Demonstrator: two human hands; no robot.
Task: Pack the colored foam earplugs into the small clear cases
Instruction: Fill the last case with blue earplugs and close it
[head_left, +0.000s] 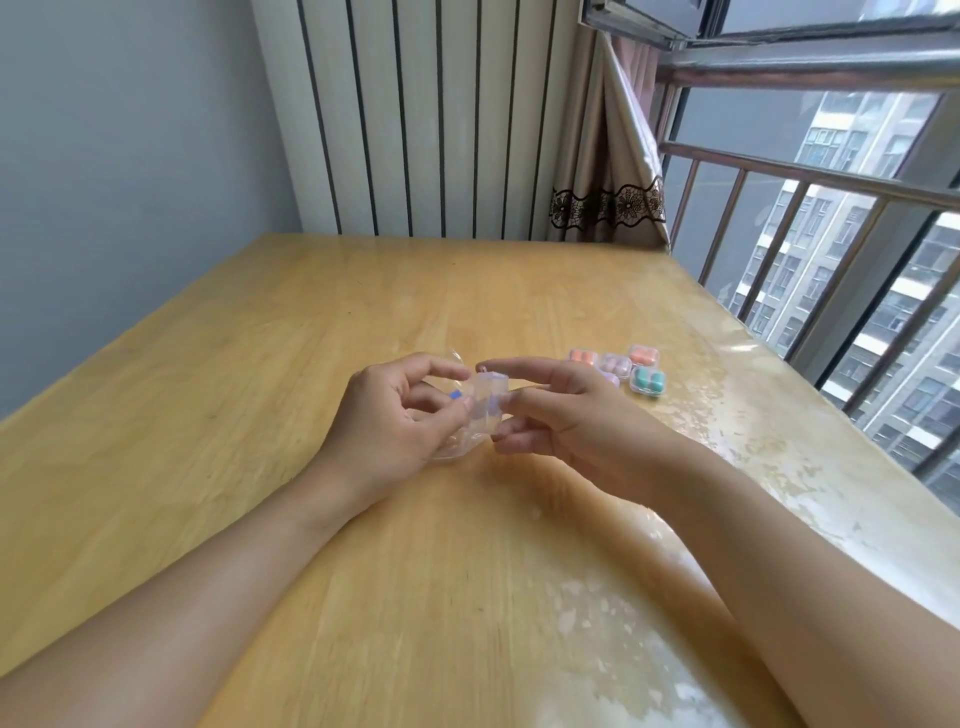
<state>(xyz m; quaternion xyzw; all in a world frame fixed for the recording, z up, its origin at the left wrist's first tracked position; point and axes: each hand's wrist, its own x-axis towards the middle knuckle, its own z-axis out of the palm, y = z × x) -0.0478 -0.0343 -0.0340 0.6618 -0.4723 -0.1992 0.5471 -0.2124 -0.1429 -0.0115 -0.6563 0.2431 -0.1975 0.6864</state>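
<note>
1. Earplug case, small, square and of clear plastic (488, 397): in the head view we hold it raised just above the pale wooden table (260, 364), between our two hands, so that both can work on it at once.
2. Our left hand (395, 415) is curled, thumb and fingertips pinched on the case's left side; a small blue piece (455, 395) shows at those fingertips, probably a foam earplug, though we cannot tell for sure.
3. Our right hand (561, 410) is half open, forefinger stretched over the case's top and thumb against its near right side. We judge it is steadying or pressing the lid; whether the lid is shut we cannot tell.
4. A crumpled clear plastic bag (447, 441) lies under and behind our left hand, touching it.
5. Beyond our right hand, well apart, sits a cluster of filled clear cases (618, 366) with orange, pink and teal plugs.
6. Nothing stands between our hands and that cluster; only the bag crowds the work.
</note>
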